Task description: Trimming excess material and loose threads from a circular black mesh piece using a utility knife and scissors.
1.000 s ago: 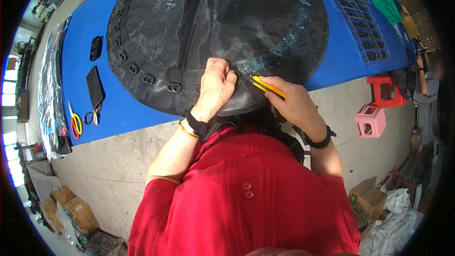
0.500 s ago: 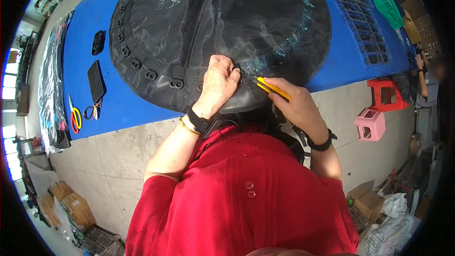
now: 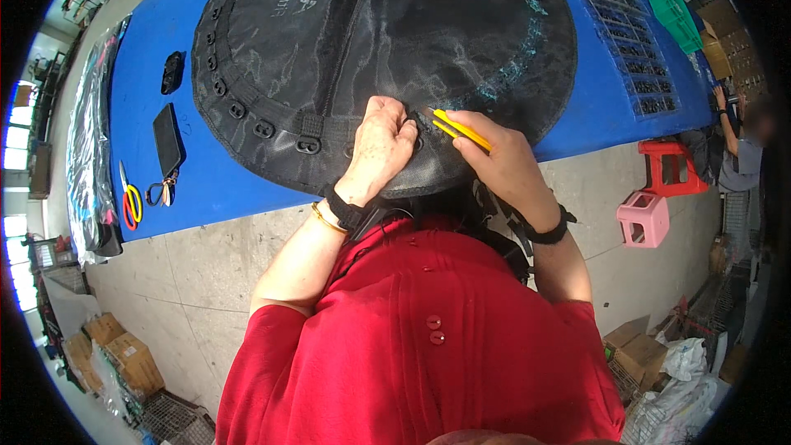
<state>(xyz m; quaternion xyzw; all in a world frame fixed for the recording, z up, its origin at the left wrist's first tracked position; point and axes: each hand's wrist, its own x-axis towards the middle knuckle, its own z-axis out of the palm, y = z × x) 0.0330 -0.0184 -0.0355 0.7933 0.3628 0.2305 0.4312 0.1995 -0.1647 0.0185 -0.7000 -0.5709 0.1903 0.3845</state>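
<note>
A round black mesh mat (image 3: 461, 41), like a trampoline mat, covers the middle of the blue table. Dark plastic loops (image 3: 264, 128) run along its rim strap. My left hand (image 3: 383, 144) presses closed on the mat's near edge, thumb and fingers pinched together; the spot beneath them is hidden. In my right hand (image 3: 507, 161) are yellow thread snips (image 3: 463, 128), their metal tip pointing left, close to my left fingertips. Whether the tip touches the mat cannot be made out. Turquoise bits (image 3: 515, 70) lie in a curved band across the mat's right side.
Left on the blue table (image 3: 222, 206) lie red-and-yellow scissors (image 3: 131, 204), a dark phone (image 3: 168, 140) and a black plastic piece (image 3: 171, 72). A gridded tray (image 3: 630, 49) of small dark parts stands right. Pink (image 3: 643, 218) and red stools (image 3: 674, 166) stand beyond; another person (image 3: 741, 148) is far right.
My right hand has moved a little up and left with the snips, bringing their tip nearer my left fingers. My left hand has stayed in place on the mat.
</note>
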